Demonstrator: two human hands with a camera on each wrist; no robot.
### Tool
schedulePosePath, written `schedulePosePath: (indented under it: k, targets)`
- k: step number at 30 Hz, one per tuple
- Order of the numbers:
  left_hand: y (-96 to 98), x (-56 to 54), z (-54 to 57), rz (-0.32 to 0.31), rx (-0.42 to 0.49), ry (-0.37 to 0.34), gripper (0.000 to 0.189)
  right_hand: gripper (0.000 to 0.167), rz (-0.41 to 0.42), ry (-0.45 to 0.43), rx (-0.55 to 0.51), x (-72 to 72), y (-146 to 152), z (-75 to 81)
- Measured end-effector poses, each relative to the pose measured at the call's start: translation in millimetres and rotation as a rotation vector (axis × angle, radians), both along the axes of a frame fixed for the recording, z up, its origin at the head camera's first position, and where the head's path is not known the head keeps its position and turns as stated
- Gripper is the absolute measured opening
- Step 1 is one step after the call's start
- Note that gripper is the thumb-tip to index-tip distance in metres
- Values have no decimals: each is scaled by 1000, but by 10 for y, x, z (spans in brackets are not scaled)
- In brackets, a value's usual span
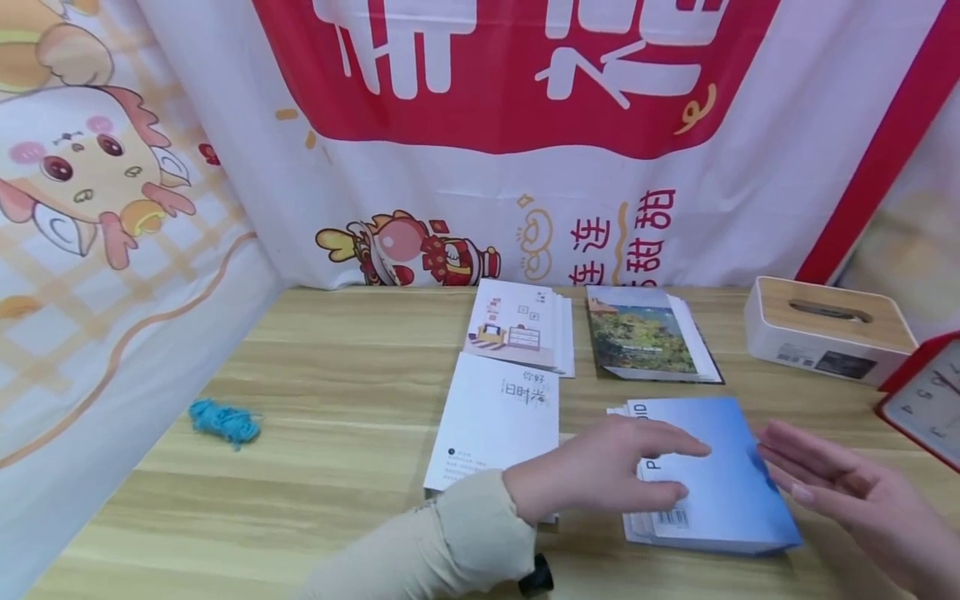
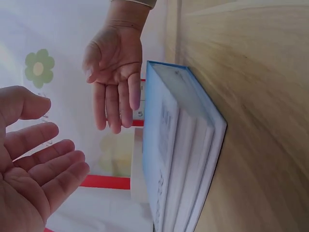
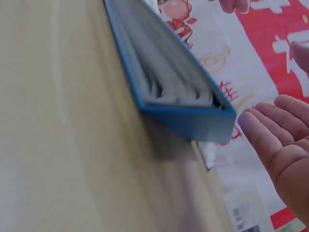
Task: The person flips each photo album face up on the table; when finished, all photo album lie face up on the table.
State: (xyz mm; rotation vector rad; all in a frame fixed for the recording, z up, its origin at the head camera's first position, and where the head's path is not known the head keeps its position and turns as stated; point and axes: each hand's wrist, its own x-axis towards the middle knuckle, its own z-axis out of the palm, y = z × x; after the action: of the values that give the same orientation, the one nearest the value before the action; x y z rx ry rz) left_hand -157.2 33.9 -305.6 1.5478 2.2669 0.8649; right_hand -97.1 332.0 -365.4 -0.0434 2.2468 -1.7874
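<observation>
A thick blue-covered book point(image 1: 723, 500) lies at the right front of the table, with layered white edges along its left side in the left wrist view point(image 2: 169, 145). Over that side hovers my left hand point(image 1: 611, 467), fingers extended; the left wrist view shows a gap between the hand point(image 2: 38, 169) and the book. Beside the right edge is my right hand point(image 1: 855, 500), palm turned towards the book, fingers straight. In the right wrist view its fingertips point(image 3: 248, 123) come close to a corner of the blue cover point(image 3: 188, 123); whether they touch is unclear. Neither hand grips anything.
Left of the blue book lies a white book point(image 1: 502, 417), with an illustrated white book point(image 1: 513, 325) behind it. A landscape-covered book point(image 1: 641, 333), a wooden-topped tissue box point(image 1: 825, 325) and a red clock point(image 1: 930, 400) stand further right. Teal yarn point(image 1: 225, 421) lies left.
</observation>
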Motion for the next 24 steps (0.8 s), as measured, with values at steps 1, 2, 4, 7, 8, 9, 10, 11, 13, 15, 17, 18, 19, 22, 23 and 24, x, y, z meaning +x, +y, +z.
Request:
schedulePosePath:
  k: [1,2,4,7,8,9,10,11,13,15,17,18,19,22,23,24]
  targets:
    - [40,-2,-20,5,-7,-15,41,58,6,-26,-36,14,27,-21]
    - [81,-2,-40,9,-17,-21,41,60,11,-46,-59,28,48,-41]
    - [163,-4,-78,11,-39,-19,42,62,29,-62,-123,58,84,-82]
    - [283,-4,-128,5,-81,17,43,60,71,-44,-224,106,125,-137]
    - [320,-5,-143,-3,-94,37,44,59,82,-44,-257,119,134,-152]
    - [357,-5,-157,-11,-108,52,45,59,95,-49,-293,132,145,-168]
    - [396,-2,-171,-22,-122,60,46,59,108,-57,-322,148,157,-184]
    - [434,1,-186,-32,-137,66,46,59,116,-71,-338,157,168,-197]
    - [505,9,-215,-47,-170,70,48,58,124,-105,-345,162,188,-225]
    - [573,19,-248,-54,-200,74,50,56,131,-147,-323,157,208,-251]
    - [632,29,-277,-54,-226,86,51,56,128,-190,-276,152,222,-280]
    - [658,32,-290,-53,-236,100,52,57,123,-204,-232,154,223,-296]
    - [680,34,-300,-49,-247,105,53,59,122,-218,-191,153,225,-309]
    - [735,39,-323,-37,-273,108,55,69,116,-242,-46,164,220,-349]
    - [751,39,-329,-35,-282,106,55,72,113,-239,0,170,217,-361]
    - [766,39,-334,-32,-291,101,55,73,110,-238,28,178,215,-372]
